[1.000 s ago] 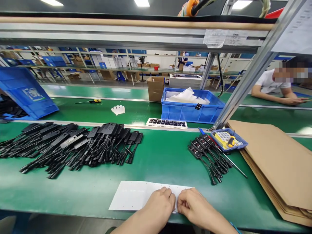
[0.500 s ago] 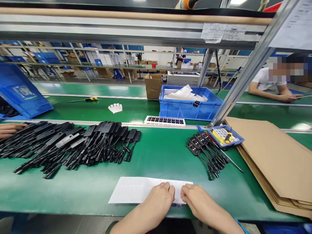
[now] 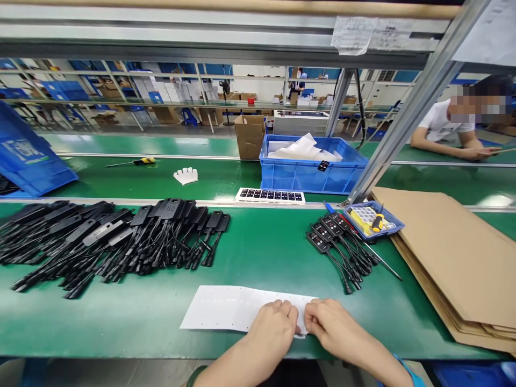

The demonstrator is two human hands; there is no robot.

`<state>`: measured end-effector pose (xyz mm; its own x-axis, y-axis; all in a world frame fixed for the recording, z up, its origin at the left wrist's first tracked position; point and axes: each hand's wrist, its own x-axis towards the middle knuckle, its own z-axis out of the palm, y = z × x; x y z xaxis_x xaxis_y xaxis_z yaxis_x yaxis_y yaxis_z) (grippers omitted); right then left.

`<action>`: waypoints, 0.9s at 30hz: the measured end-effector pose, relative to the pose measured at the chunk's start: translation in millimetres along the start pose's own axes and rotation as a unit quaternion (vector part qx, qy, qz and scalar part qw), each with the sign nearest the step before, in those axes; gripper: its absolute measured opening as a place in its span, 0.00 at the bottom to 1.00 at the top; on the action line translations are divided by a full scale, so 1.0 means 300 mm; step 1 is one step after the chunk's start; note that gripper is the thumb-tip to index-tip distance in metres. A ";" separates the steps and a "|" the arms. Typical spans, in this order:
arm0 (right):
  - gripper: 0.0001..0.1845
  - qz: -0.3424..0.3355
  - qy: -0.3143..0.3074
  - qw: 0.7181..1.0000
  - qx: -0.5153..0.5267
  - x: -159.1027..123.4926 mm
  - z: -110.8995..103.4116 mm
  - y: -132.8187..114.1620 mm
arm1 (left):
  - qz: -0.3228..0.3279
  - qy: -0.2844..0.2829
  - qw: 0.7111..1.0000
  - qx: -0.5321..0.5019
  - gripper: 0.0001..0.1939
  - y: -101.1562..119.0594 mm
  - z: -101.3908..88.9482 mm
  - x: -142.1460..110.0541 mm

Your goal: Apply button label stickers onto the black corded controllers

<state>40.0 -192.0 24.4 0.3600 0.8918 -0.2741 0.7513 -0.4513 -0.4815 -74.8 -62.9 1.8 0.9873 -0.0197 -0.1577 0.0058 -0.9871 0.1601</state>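
Note:
A white sheet with small dots along its edges lies on the green bench near the front edge. My left hand is closed on the sheet toward its right end, fingers curled. Close beside it, my right hand pinches the sheet's right end. Between the two hands a small strip of the edge shows bent; the fingertips are mostly hidden. Beyond my right hand lies a group of black controllers with cables, their faces bearing small printed marks.
Many black cabled units are heaped at left. A blue tray holds a yellow-handled tool. Cardboard sheets are stacked at right. Behind stand a blue bin, a label strip and a white glove. Someone sits at far right.
Both my hands have shifted slightly right along the sheet. A hand that showed at the far left edge is gone from view. The camera has tilted down a little.

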 end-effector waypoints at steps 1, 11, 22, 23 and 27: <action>0.13 -0.001 0.014 1.000 -0.010 -0.001 0.001 0.000 | 0.002 0.008 1.000 0.008 0.03 0.001 0.002 0.000; 0.10 -0.009 -0.049 0.996 0.079 -0.002 -0.029 0.020 | 0.034 0.006 0.999 -0.030 0.08 -0.029 0.011 0.014; 0.12 -0.015 0.035 0.999 -0.013 -0.007 0.009 0.010 | 0.060 0.005 0.998 -0.035 0.02 -0.045 0.025 0.011; 0.12 -0.020 0.039 0.999 -0.014 -0.010 0.006 0.010 | 0.060 0.003 0.998 -0.031 0.02 -0.043 0.024 0.008; 0.09 -0.038 -0.006 0.998 0.039 -0.012 -0.019 0.012 | 0.065 -0.003 0.998 -0.016 0.06 -0.029 0.017 0.003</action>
<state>44.5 -196.8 28.3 0.2965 0.9234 -0.2439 0.7303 -0.3838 -0.5651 -74.9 -55.1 -4.7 0.9789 -0.1487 -0.1400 -0.1171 -0.9703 0.2116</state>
